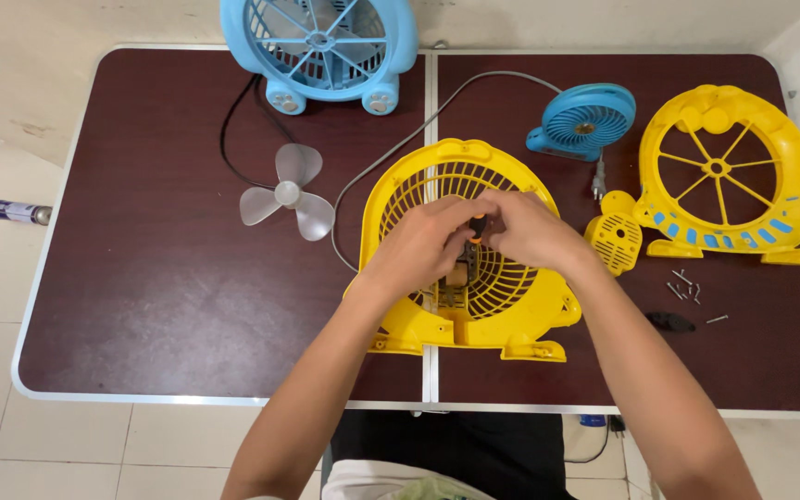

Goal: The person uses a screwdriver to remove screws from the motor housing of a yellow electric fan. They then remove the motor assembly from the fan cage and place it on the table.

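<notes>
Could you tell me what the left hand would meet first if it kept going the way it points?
Probably the right hand: the left hand points right, fingers meeting it at the screwdriver.

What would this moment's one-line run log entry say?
left hand: on screwdriver | right hand: on screwdriver | under hands: yellow fan housing | nearby: fan blade, loose screws

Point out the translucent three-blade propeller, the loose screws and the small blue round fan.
Translucent three-blade propeller (287,193), head view, on its hub.
Loose screws (687,289), head view, middle of the cluster.
Small blue round fan (586,120), head view, grille centre.
</notes>
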